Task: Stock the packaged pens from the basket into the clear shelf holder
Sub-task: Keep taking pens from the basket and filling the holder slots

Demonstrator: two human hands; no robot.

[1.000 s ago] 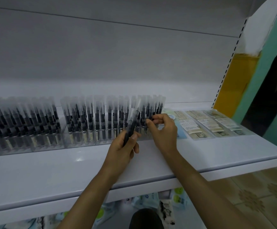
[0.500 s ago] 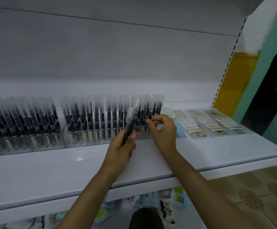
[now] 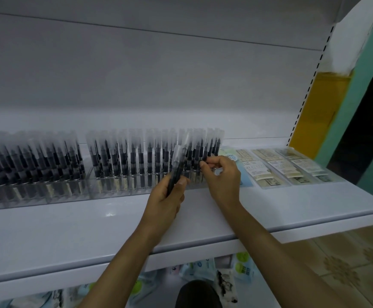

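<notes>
A clear shelf holder (image 3: 114, 190) stands on the white shelf (image 3: 70, 230), filled with several upright black pens in clear sleeves (image 3: 134, 156). My left hand (image 3: 166, 203) grips a few packaged pens (image 3: 177, 165), tilted up toward the holder's right end. My right hand (image 3: 222, 176) pinches a packaged pen at the holder's right end, fingers curled round it. The basket is out of view.
Flat packets in clear sleeves (image 3: 279, 167) lie on the shelf right of the holder. A second clear holder (image 3: 25, 194) full of pens stands at the left. Pale packets (image 3: 203, 270) lie on the floor below the shelf. A yellow and green wall (image 3: 328, 107) borders the right.
Barely anything has moved; both hands stay at the holder's right end, the right fingers shifting slightly among the pens.
</notes>
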